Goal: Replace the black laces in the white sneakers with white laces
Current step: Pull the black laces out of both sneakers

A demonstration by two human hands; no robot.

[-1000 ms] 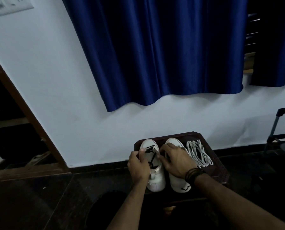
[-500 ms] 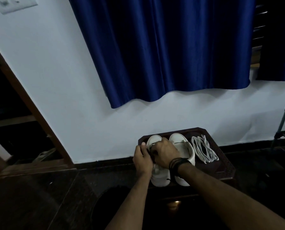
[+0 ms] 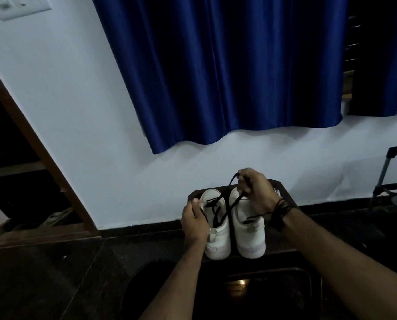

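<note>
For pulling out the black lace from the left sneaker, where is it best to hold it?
Probably pinch the black lace on its taut stretch just above the left sneaker, coming from above. The right hand already lifts its end; the left hand steadies the sneaker.

Both arms reached forward; the left hand (image 3: 196,221) curled low, the right hand (image 3: 256,192) was raised, fingers pinched.

white sneakers (image 3: 218,229), black lace (image 3: 230,204), deep blue curtain (image 3: 227,70), white wall (image 3: 77,112).
</note>
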